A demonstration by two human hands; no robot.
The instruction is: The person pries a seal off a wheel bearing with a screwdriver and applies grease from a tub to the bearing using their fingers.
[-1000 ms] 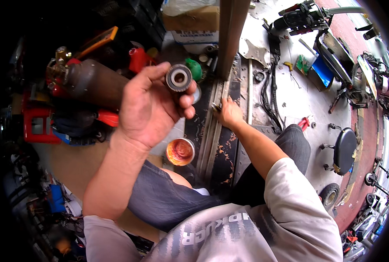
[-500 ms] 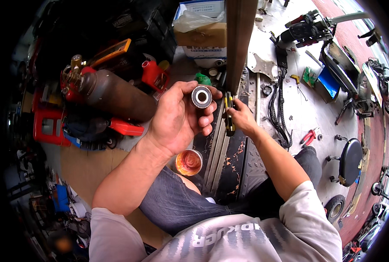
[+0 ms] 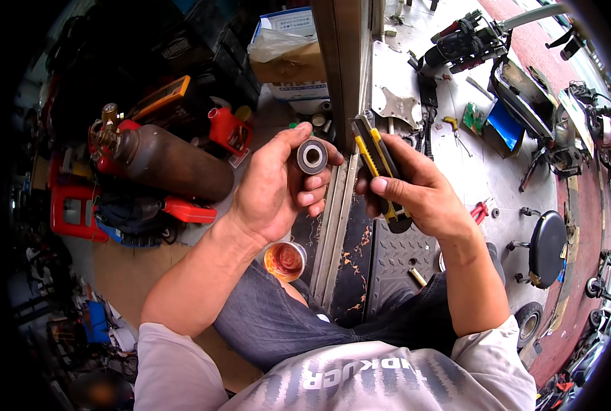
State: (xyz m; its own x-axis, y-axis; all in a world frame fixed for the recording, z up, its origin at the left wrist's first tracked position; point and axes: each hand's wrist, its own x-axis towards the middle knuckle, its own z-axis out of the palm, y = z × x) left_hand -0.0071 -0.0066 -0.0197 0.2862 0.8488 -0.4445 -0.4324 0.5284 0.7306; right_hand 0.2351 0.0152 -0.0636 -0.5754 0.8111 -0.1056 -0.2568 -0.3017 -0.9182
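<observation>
The bearing (image 3: 311,156), a small dark metal ring with a pale inner race and an open bore, sits pinched at the fingertips of the left hand (image 3: 272,188), thumb on one side of its rim and the other fingers curled under and behind. Its bore faces up toward the camera, so its axis runs roughly along the line of sight, and the flat face is fully shown.

Just to its right, across a narrow gap, the right hand (image 3: 415,195) is closed around a yellow-and-black utility knife (image 3: 379,171). The knife's long axis runs from lower right, where the handle end sticks out under the palm, to upper left, where the tip end lies nearest the bearing. I cannot tell whether the blade is out. The knife tip and the bearing are near but apart; the right hand is the one that bridges the gap.

Below the hands lie a metal rail (image 3: 336,219) on the floor and a small cup of orange-red liquid (image 3: 285,261) beside the person's knee.
</observation>
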